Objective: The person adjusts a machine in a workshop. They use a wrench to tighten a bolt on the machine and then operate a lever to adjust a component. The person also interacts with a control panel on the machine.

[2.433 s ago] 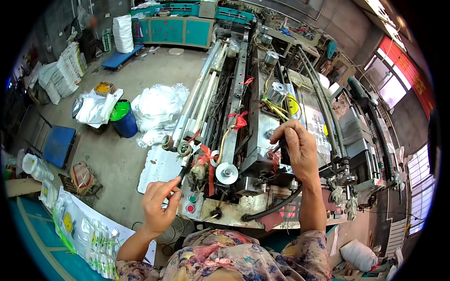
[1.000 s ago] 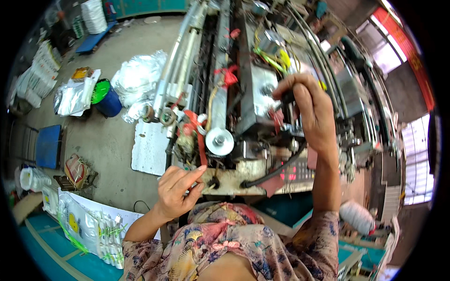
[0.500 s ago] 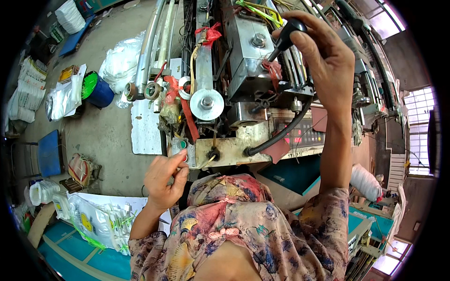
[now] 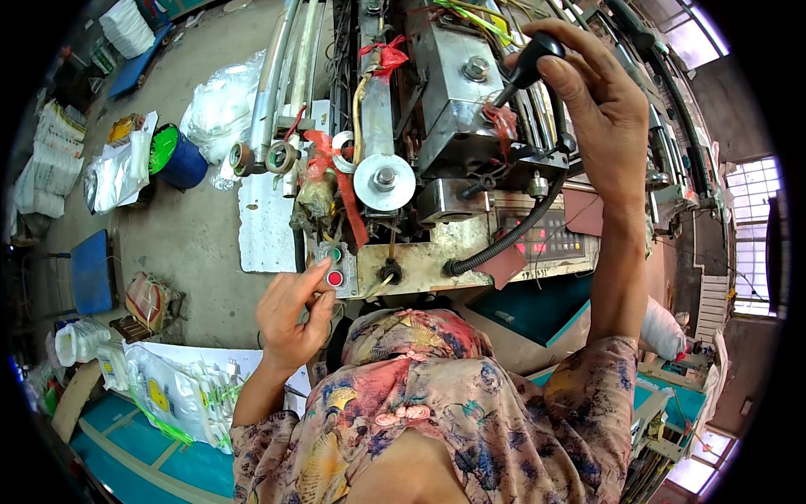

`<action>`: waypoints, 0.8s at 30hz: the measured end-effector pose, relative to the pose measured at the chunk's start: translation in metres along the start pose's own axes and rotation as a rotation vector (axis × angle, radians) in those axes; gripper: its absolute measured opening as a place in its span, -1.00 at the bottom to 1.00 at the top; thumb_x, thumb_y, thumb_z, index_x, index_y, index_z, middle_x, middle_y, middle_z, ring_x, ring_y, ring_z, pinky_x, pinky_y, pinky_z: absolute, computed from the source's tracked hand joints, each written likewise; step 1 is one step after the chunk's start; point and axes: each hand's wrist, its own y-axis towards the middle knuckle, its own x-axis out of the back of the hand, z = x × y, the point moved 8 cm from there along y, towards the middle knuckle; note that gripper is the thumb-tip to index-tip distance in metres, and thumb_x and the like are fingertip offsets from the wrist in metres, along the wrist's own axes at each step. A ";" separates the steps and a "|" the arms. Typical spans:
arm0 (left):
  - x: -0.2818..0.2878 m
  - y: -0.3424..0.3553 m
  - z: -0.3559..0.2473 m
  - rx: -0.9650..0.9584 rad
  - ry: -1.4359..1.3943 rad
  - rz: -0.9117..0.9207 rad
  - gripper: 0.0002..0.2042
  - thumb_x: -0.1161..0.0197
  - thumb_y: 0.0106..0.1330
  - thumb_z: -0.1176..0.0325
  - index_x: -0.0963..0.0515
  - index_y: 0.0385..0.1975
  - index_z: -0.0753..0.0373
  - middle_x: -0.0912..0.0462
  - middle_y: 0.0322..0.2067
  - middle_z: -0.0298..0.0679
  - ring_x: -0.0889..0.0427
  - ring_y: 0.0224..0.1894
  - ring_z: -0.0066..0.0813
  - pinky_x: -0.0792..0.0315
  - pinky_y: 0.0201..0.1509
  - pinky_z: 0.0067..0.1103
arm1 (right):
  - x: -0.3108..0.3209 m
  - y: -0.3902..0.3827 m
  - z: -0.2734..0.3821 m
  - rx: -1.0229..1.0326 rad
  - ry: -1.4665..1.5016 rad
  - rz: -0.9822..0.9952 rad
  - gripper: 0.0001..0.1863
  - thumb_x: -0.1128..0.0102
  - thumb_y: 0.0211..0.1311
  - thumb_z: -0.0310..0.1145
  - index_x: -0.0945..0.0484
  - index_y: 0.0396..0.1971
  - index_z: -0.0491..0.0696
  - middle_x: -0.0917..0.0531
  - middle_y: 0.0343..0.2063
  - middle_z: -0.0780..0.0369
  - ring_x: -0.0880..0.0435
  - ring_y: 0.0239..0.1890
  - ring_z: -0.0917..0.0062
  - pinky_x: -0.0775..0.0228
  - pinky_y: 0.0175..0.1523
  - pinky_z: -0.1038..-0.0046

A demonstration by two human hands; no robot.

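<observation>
My right hand (image 4: 600, 109) is closed around the black knob of a lever (image 4: 529, 65), whose metal rod runs down to a steel block (image 4: 453, 105) on the machine. A red plastic strip (image 4: 504, 123) is tied near the rod's foot. On the left, my left hand (image 4: 290, 315) holds nothing; its index finger stretches out beside a small control box. The finger's tip is at the left edge of the box, next to a green button (image 4: 335, 254) and a red button (image 4: 335, 278). Whether the tip touches the box I cannot tell.
A round metal disc (image 4: 384, 182) caps a roller in front of me. A black corrugated hose (image 4: 520, 239) curves past a lit control panel (image 4: 546, 239). To the left are a blue bucket (image 4: 180, 164), clear plastic film (image 4: 222, 105) and stacked plastic bags (image 4: 180, 395).
My left index finger has drawn back leftward, uncovering the red button. The machine appears shifted slightly right in view, while my right hand stays on the lever knob.
</observation>
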 end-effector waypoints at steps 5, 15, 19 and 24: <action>0.013 -0.025 0.024 0.174 -0.009 -0.034 -0.64 -0.19 0.24 0.62 -0.52 0.07 0.39 -0.57 -0.45 -0.25 -0.48 -0.45 -0.57 -0.37 -0.33 -0.61 | 0.000 -0.003 0.001 0.020 -0.009 -0.036 -0.69 -0.15 0.38 -0.41 -0.52 0.06 -0.18 -0.72 -0.23 0.17 -0.65 -0.15 0.62 -0.43 0.06 0.57; -0.026 0.019 -0.014 -0.085 -0.022 0.064 -0.59 -0.31 0.08 0.60 -0.56 0.01 0.30 -0.59 -0.50 -0.29 -0.45 -0.58 -0.41 -0.33 -0.42 -0.50 | -0.003 0.000 0.005 0.042 -0.072 -0.033 -0.69 -0.16 0.37 -0.41 -0.54 0.07 -0.12 -0.72 -0.26 0.21 -0.64 -0.16 0.69 -0.38 0.01 0.68; -0.020 -0.005 0.009 0.055 0.045 0.070 -0.63 -0.23 0.16 0.65 -0.56 0.02 0.36 -0.58 -0.50 -0.21 -0.52 -0.52 -0.51 -0.39 -0.42 -0.61 | 0.002 -0.001 -0.004 0.030 -0.033 -0.042 -0.69 -0.16 0.37 -0.39 -0.54 0.07 -0.13 -0.72 -0.25 0.21 -0.66 -0.17 0.66 -0.43 -0.02 0.64; -0.048 -0.019 0.028 0.168 0.072 0.252 -0.65 -0.23 0.20 0.60 -0.57 0.02 0.30 -0.58 -0.48 -0.24 -0.50 -0.52 -0.50 -0.38 -0.37 -0.62 | -0.009 -0.007 0.014 0.043 -0.086 -0.257 -0.65 -0.17 0.32 -0.51 -0.53 0.10 -0.11 -0.70 -0.17 0.14 -0.67 -0.24 0.67 -0.45 -0.22 0.74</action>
